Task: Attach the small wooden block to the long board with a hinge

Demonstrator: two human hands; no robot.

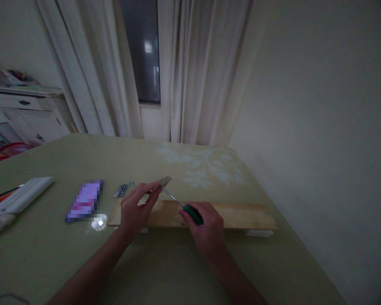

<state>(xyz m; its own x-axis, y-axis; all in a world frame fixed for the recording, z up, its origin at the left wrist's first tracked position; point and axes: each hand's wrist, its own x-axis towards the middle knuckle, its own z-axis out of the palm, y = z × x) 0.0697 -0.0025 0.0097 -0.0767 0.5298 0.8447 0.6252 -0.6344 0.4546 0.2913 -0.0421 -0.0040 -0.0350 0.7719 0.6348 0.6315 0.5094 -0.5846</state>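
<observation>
My right hand [206,224] is closed round the green handle of a screwdriver [194,214]. Its thin metal shaft points up and left, and the tip meets my left hand's fingertips. My left hand [138,207] pinches a small flat piece, apparently a metal bracket [166,181], whose far end sticks out beyond the fingers. Whether a screw sits at the tip is too small to tell. Below both hands a long wooden board [238,214] lies across white blocks [258,232]. Just left of the board are small metal hinges [121,190] and a few tiny screws [131,184].
A green cloth covers the table [114,156]. At the left lie a pixelated purple item [85,199] and a long white device [28,195], with a shiny round object [99,222] near the board's left end. A wall [320,148] borders the right side; curtains [200,72] hang behind.
</observation>
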